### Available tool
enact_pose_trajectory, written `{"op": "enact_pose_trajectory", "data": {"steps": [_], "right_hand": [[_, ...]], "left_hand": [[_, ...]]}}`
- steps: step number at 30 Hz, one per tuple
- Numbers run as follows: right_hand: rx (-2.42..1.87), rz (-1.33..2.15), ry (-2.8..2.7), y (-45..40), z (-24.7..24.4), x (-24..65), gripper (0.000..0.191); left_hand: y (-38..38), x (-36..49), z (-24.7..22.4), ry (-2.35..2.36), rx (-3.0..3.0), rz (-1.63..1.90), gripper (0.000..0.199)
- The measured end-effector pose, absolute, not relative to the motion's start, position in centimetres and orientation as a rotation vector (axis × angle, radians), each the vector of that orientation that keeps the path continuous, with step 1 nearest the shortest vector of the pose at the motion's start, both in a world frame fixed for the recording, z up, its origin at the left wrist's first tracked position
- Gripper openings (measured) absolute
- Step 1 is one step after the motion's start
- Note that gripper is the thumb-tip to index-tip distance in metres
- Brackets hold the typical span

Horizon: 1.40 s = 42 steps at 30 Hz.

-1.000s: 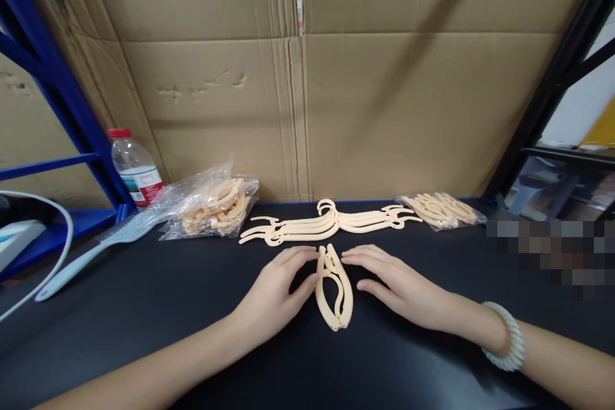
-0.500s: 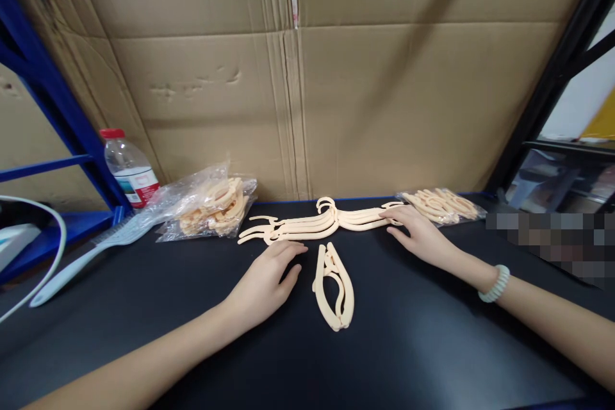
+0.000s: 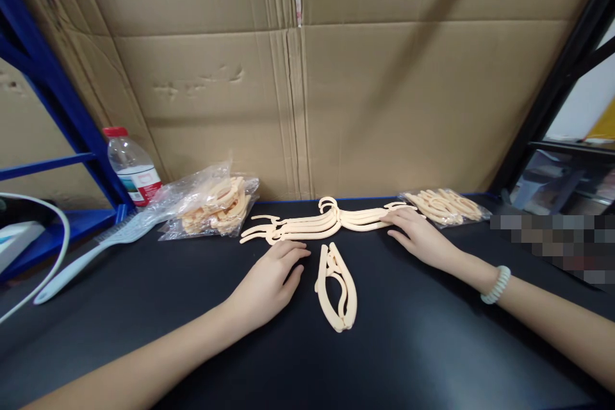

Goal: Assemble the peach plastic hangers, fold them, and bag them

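Several cream plastic hangers [image 3: 307, 226], unfolded, lie stacked across the black tabletop with their hooks toward the cardboard. In front of them rests one folded cream hanger [image 3: 352, 291], its hinge end facing me. My left hand [image 3: 271, 278] is open, palm down, between the stack's left end and the folded hanger, fingers stretched forward and holding nothing. At the stack's right end, my right hand [image 3: 420, 237] lies with its fingertips over the hanger arms and its thumb apart, not gripping them. That hand hides part of the arm ends.
To the left, a clear bag [image 3: 218, 205] holds folded hangers, near a red-capped bottle [image 3: 132, 163] and a pale blue long-handled brush [image 3: 91, 256]. Another bag of hangers [image 3: 444, 206] lies at the back right. A cardboard wall [image 3: 384, 109] rises behind the table.
The view has shifted very slightly. Both hands and the hangers otherwise keep nearly the same places; nothing has been picked up or let go.
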State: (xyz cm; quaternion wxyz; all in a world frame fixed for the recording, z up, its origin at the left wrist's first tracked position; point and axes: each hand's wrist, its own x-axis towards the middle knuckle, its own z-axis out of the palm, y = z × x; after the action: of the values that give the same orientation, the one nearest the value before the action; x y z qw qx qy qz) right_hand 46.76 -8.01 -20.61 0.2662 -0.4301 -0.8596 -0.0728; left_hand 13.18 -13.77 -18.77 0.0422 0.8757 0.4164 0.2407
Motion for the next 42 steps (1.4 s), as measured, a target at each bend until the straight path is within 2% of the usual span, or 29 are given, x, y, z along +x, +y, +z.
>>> {"op": "enact_pose_trajectory", "data": {"steps": [30, 37, 42], "right_hand": [[-1.123, 0.030, -2.228, -8.1, -20.5, 46.1, 0.011], [-1.208, 0.089, -2.114, -8.8, -19.6, 45.7, 0.009], [-1.237, -0.032, -1.924, -9.6, -17.9, 46.3, 0.012]], "left_hand": [[-14.0, 13.2, -18.8, 1.266, 2.717, 0.747, 0.029], [-13.9, 13.6, -18.0, 1.356, 2.141, 1.037, 0.032], [-14.1, 14.0, -17.5, 1.270, 1.625, 1.163, 0.033]]}}
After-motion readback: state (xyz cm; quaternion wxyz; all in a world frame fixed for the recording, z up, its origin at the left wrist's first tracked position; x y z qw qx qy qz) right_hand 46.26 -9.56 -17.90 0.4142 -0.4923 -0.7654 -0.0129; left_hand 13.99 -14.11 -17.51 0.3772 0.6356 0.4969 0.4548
